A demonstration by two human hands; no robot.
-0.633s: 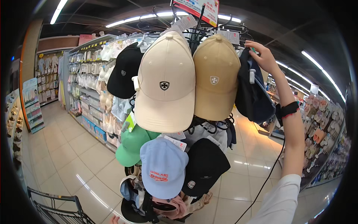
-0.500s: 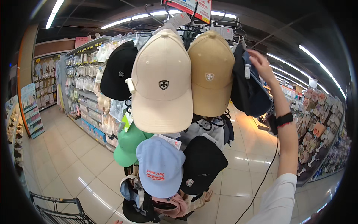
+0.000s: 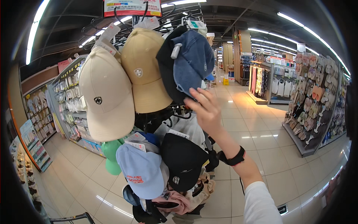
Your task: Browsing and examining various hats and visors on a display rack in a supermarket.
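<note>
My right hand [image 3: 205, 109] is raised at the lower edge of a faded blue denim cap [image 3: 194, 59], its fingers stretched out and apart at the brim. A pale security tag [image 3: 176, 51] is clipped to the denim cap. Behind that cap hangs a black cap [image 3: 166, 63]. To the left on the same rack are a tan cap [image 3: 143, 63] and a cream cap [image 3: 106, 86], each with a small shield badge. Below them hang a light blue cap [image 3: 141, 170] with red lettering and another black cap [image 3: 183, 160]. My left hand is out of view.
The rack's black hooks [image 3: 174, 116] stick out between the tiers. A green cap [image 3: 112, 156] and a pink cap [image 3: 174, 201] hang lower down. Slippers fill a display [image 3: 307, 97] on the right. A cart handle [image 3: 72, 218] shows at the lower left.
The view has turned right, so the caps sit further left and the denim cap faces me more. My right hand has come down from the cap's top to its brim.
</note>
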